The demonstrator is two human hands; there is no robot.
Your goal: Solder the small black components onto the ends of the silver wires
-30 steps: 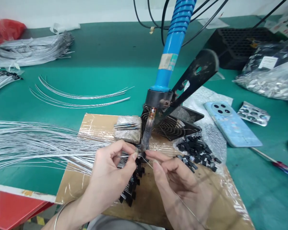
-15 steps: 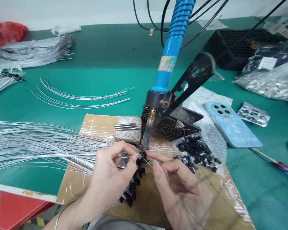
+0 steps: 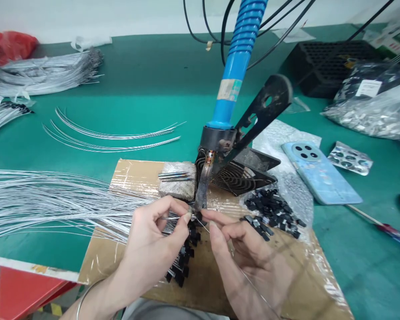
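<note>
- Your left hand [image 3: 160, 235] is pinched, thumb against index finger, on a silver wire [image 3: 173, 218]; its end pokes out just past those fingertips, under the iron's tip.
- Your right hand [image 3: 250, 253] grips a thin wire [image 3: 202, 225] with the thumb and curled fingers; 1 end slants up-left to the silver wire's end, the rest trails down over your palm. You can't tell here whether the 2 wires touch.
- Above both hands stands the soldering iron [image 3: 231, 71]: smooth blue handle, ribbed upper part, scorched metal tip pointing down, clamped beside a slotted black bracket [image 3: 270, 98].
- Left of the tip sits a rough grey block [image 3: 176, 184]; further left, a loose silvery bundle [image 3: 53, 200] of fine strands spreads across glossy, taped cardboard [image 3: 100, 249].
- Compared with 1.0 s ago, your grips match; the iron and bracket appear slightly further left.
</note>
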